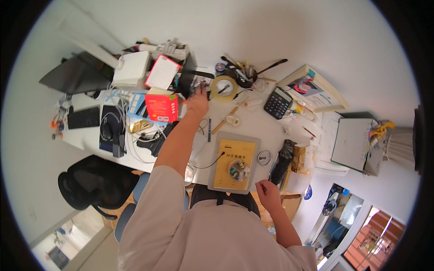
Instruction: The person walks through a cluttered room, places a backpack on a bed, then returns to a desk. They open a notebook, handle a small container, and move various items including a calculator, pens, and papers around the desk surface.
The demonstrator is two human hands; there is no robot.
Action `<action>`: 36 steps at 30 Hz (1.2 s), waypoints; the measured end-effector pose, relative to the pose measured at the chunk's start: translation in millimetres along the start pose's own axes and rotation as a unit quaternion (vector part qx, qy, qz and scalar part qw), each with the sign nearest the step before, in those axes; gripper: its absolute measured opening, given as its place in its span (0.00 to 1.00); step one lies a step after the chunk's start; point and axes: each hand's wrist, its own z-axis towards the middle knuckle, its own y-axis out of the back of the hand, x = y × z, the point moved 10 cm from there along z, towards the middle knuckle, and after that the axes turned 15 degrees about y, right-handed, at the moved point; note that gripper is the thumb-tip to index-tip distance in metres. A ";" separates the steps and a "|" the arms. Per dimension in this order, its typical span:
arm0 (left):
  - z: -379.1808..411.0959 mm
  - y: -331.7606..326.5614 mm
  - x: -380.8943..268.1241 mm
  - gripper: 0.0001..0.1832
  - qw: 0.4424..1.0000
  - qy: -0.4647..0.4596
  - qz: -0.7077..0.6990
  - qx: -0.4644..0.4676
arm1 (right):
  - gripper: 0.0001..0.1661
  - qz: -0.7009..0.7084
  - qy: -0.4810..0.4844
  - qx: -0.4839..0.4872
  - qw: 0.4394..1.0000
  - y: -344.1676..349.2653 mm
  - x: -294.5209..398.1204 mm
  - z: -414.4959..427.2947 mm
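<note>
My left hand (198, 101) stretches to the back of the desk, its fingers at the mouth of a black desk organizer (186, 83) with small items in it. Whether the fingers touch or grip any of these is too small to tell. A roll of clear tape (224, 87) lies just right of that hand. Near the desk's front edge, my right hand (269, 194) is curled, with no object showing in it. Before me, a yellow notebook (222, 172) rests on a closed grey laptop (256, 145). A round clear container (239, 170) of small coloured pieces stands on the notebook.
A red-covered book (162, 106) stands left of my forearm, among white cables (130, 149). Further right are a calculator (278, 102), a framed picture (313, 89) and a folded black umbrella (283, 159). A round clear lid (264, 158) sits beside the laptop. A black office chair (98, 183) is at left.
</note>
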 end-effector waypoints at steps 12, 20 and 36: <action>76.5 -26.9 12.0 0.24 0.988 -0.119 0.092 0.031 | 0.11 -0.021 -0.093 -0.012 0.995 12.6 -47.2 -57.3; 57.8 -11.7 10.4 0.12 0.968 -0.086 0.227 0.058 | 0.09 -0.007 -0.014 -0.031 0.999 12.1 -29.1 -43.6; -237.2 85.8 -66.8 0.14 0.823 -0.307 -0.275 0.390 | 0.21 0.409 -0.083 -0.172 0.892 -7.4 36.1 7.5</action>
